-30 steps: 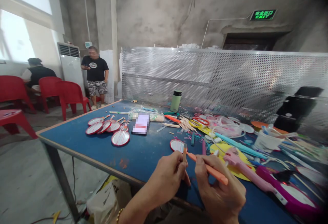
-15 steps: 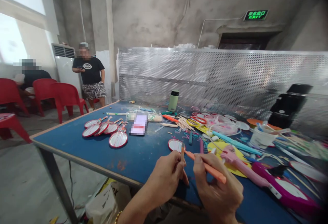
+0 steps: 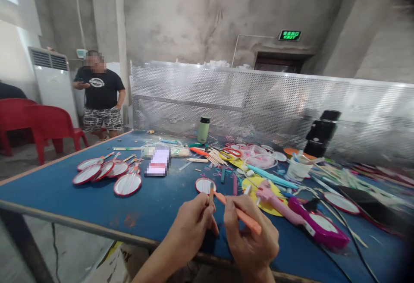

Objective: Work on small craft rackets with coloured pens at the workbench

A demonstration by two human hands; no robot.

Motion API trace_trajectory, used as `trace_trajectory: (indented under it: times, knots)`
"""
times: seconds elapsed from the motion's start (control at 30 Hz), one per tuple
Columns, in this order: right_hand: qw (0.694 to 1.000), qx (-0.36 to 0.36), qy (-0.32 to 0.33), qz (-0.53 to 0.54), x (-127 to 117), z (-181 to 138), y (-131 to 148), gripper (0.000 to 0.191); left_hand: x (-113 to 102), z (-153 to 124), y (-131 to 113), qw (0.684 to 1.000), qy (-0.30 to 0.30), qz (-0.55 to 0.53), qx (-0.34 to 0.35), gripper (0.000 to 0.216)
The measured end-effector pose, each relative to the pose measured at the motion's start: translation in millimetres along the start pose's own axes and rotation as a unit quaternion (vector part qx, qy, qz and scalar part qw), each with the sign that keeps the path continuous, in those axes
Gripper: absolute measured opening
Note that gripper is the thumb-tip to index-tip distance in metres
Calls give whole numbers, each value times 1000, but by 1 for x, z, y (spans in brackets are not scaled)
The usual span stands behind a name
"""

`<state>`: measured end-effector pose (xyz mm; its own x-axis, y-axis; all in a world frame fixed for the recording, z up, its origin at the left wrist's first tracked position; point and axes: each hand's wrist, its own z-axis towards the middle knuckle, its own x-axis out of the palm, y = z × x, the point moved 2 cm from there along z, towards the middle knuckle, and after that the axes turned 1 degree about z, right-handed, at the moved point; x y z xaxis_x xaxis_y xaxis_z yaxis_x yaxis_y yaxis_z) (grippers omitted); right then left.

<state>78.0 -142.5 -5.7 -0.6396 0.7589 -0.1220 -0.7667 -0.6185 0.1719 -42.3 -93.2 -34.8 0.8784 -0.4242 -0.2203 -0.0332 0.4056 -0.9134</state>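
Note:
My left hand (image 3: 190, 220) is closed around a flat wooden stick (image 3: 211, 192), whose tip stands up above the thumb. In my right hand (image 3: 254, 235), an orange pen-shaped tool (image 3: 247, 219) is pinched, its pointed end close to the stick. Whether the tip touches the wood I cannot tell. Just behind the hands lies a white round disc (image 3: 203, 183) with a red rim. Several similar red-rimmed discs with sticks (image 3: 127, 185) lie at the left, beside a phone (image 3: 157, 162).
A pink and purple glue-gun-like tool (image 3: 326, 229) with a black cable lies at the right, near yellow sheets (image 3: 273, 203). Wooden sticks (image 3: 217, 157), a white cup (image 3: 298, 170) and a green bottle (image 3: 203, 130) are farther back. A person (image 3: 101, 91) stands beyond the table's left side.
The view has turned to the right, so the table and its things appear farther left. Both hands keep nearly the same grip on the stick and the orange tool.

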Motion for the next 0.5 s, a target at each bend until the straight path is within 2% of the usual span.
trace_trajectory:
  times: [0.27,0.5]
  knots:
    - [1000,19,-11,-9,0,0,7,17,0,-1,10,1000,11,24,-12,29]
    - [999,13,-21,26,3,-4,5,13,-1,1,13,1000,18,20,-10,32]
